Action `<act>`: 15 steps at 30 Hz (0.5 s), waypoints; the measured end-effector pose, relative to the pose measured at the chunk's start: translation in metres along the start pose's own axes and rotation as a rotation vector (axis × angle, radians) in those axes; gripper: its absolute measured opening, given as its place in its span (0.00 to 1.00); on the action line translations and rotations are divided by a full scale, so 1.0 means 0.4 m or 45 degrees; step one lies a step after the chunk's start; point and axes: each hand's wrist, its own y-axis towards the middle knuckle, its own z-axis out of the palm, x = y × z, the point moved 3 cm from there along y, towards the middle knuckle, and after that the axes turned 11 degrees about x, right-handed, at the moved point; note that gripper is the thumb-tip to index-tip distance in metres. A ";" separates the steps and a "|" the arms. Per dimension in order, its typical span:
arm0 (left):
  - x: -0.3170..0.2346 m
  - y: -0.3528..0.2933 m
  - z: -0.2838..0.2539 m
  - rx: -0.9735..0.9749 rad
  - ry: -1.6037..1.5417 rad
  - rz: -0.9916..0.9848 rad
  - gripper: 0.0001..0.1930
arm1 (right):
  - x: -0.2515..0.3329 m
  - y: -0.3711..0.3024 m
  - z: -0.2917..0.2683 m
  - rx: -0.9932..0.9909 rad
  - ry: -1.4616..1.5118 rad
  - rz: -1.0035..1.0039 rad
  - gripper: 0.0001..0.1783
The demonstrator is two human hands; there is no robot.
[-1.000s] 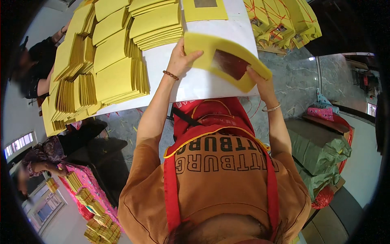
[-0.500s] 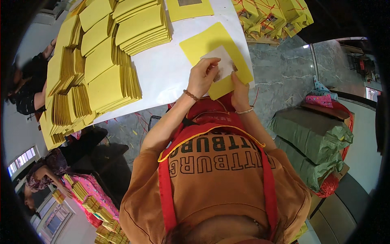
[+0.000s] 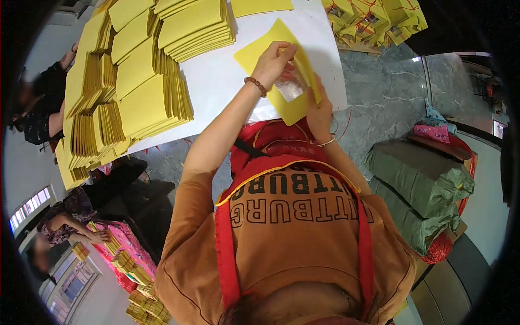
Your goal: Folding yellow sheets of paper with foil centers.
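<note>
A yellow paper piece with a clear, shiny window is tilted up at the near right edge of the white table. My left hand, a beaded bracelet on its wrist, reaches over the window from the left. Its fingers are curled closed near the upper part of the piece; what they pinch is hidden. On the right side, my right hand grips the paper's edge between thumb and fingers. Another flat yellow piece lies at the table's far edge.
Stacks of folded yellow paper fill the table's left side. Yellow bundles with red string sit at the far right. Green wrapped packages stand on the right. Other people are at the left.
The yellow piece lay flatter before; now it is raised and tilted, with its window showing clear. My left hand has moved up along it, while my right hand keeps its edge.
</note>
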 end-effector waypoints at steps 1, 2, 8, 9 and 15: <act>-0.007 -0.009 0.009 -0.049 -0.043 -0.009 0.26 | 0.015 -0.001 -0.002 -0.001 0.001 -0.005 0.23; -0.006 -0.011 0.008 -0.049 -0.041 -0.004 0.26 | 0.037 0.000 0.002 0.102 -0.152 -0.115 0.26; 0.037 -0.021 -0.046 -0.073 -0.253 -0.001 0.17 | 0.067 -0.034 0.024 0.356 -0.476 -0.321 0.33; 0.035 -0.029 -0.048 -0.070 -0.180 -0.009 0.17 | 0.068 -0.043 0.029 0.396 -0.458 -0.315 0.34; 0.029 -0.048 -0.043 -0.101 0.086 -0.047 0.18 | 0.082 -0.079 0.066 0.501 -0.473 -0.230 0.36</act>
